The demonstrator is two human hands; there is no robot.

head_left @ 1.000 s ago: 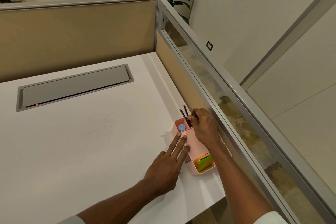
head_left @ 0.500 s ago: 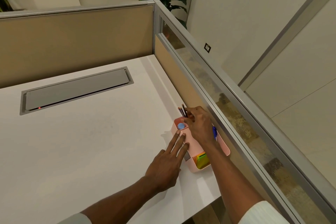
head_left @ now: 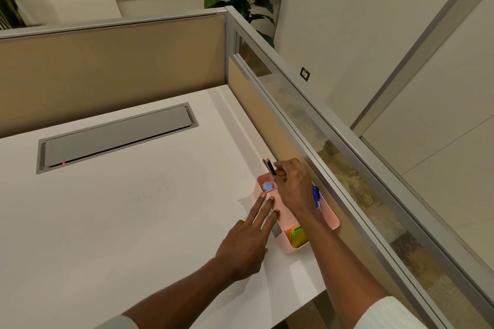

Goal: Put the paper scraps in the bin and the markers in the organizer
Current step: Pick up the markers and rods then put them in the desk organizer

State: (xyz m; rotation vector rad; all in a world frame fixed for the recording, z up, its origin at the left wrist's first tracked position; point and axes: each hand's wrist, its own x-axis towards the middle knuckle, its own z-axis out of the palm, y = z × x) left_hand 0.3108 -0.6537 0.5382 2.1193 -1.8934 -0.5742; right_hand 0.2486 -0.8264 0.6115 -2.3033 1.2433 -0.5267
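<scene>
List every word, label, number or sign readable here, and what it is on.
None can be read.
Blue marker: any print is too small to read.
Wall plate: a dark mark, blurred.
Pink organizer and the dark pencils that the right hand pinches: no lettering shows.

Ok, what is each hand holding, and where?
The right hand pinches two dark pencils low on their shafts, at the rim of the pink organizer. The left hand holds nothing; its straight fingers press the organizer's side.

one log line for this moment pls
left hand: straight fingers against pink organizer | right hand: pinches dark markers standing in far compartment
</scene>
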